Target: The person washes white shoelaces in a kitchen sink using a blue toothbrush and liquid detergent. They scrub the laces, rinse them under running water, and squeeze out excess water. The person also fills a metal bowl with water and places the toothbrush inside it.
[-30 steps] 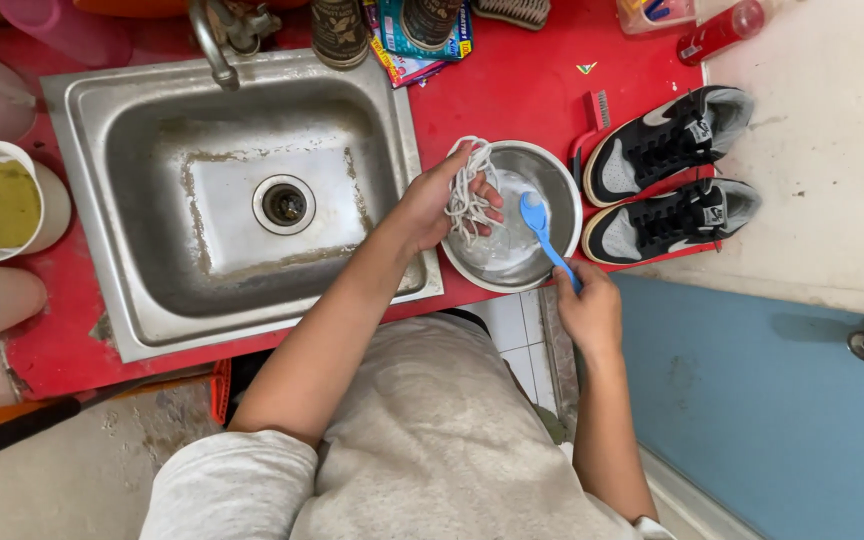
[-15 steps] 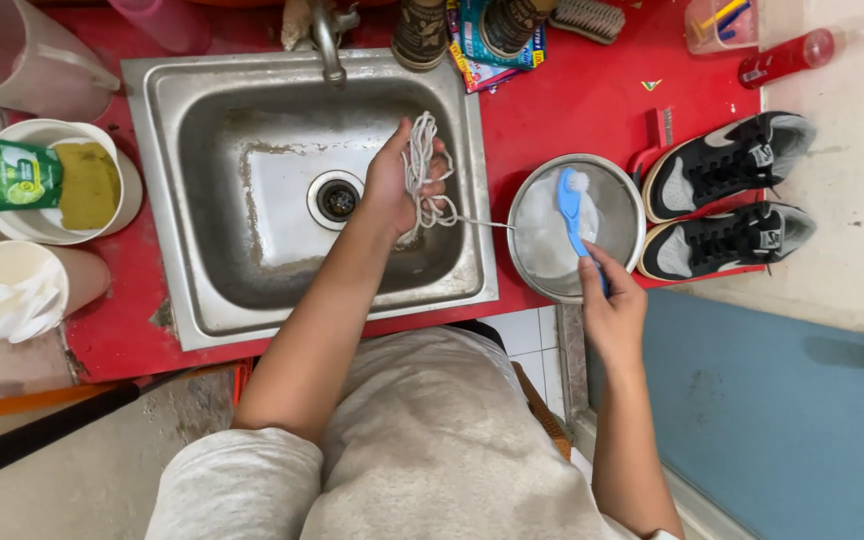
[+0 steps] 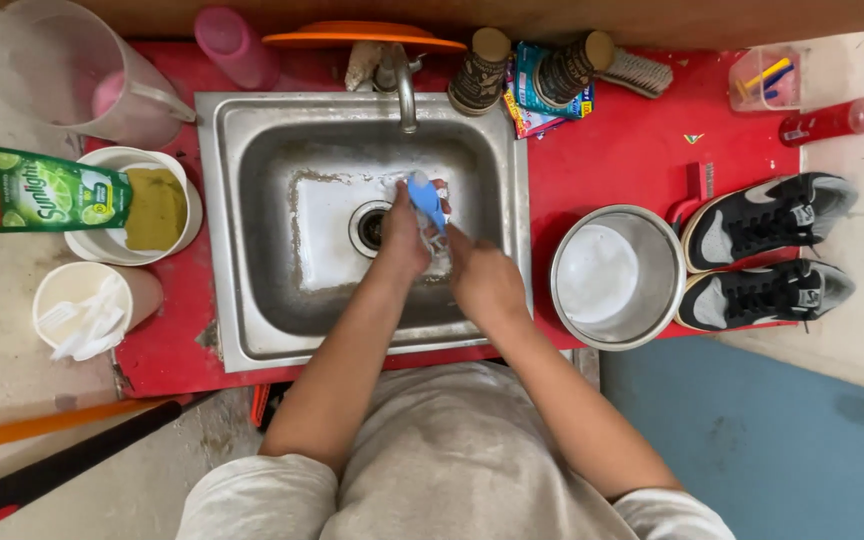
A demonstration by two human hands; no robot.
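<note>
Here, steel sink holding both hands, steel bowl of water

The left hand and right hand meet over the sink, and their fingers overlap — which hand has its grip on the blue brush cannot be told, and its handle is hidden. The white laces show only as a scrap between the palms. The drain is half covered by the left wrist. The clear jug is cut off by the top edge, and the tap's base sits hidden under the orange lid.
</note>
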